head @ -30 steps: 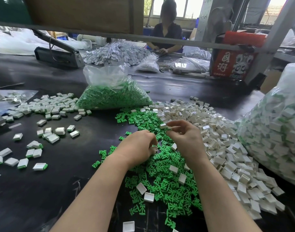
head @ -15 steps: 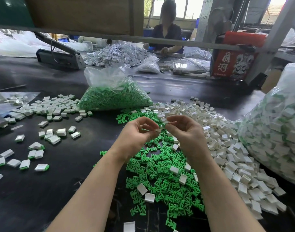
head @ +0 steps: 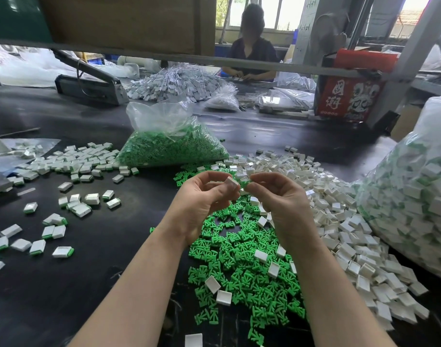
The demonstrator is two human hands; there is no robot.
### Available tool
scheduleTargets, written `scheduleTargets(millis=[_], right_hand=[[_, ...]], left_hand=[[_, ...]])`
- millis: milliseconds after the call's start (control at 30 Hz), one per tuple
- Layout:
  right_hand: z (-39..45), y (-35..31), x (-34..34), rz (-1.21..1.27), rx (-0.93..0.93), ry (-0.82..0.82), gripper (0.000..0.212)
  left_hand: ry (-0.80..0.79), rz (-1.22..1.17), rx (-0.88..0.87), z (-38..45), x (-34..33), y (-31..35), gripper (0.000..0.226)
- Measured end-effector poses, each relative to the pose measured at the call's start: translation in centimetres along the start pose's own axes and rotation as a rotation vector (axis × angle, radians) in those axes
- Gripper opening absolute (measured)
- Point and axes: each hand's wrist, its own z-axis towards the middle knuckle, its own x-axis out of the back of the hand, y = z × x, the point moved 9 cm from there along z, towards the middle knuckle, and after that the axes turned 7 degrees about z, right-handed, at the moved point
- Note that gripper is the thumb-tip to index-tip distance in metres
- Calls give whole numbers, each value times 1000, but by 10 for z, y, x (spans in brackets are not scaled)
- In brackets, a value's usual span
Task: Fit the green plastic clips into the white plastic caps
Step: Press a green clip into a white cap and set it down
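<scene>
Insertion step: left hand (head: 202, 196) pinches a white cap (head: 231, 182), right hand (head: 277, 194) pinches a clip (head: 245, 183) at 3 o'clock; next, align and press.

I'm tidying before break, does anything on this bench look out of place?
Mostly sorted, but several white caps lie strewn across the loose green clips, mixed into the wrong heap in front of the hands.

A white cap (head: 231, 182) and green clip (head: 245, 184) meet, raised above heaped green clips (head: 242, 261).
</scene>
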Motion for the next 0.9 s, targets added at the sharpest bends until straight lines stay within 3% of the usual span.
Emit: scheduleTargets(millis=[333, 567, 900], right_hand=[[1, -2, 3, 2, 33, 31, 17], [0, -4, 2, -58, 51, 28, 15], [-1, -13, -2, -242, 96, -10, 11]], left_hand=[[-42, -246, 131, -2, -16, -13, 35], [-19, -195, 91, -1, -11, -12, 36], [19, 80, -25, -1, -6, -1, 35]])
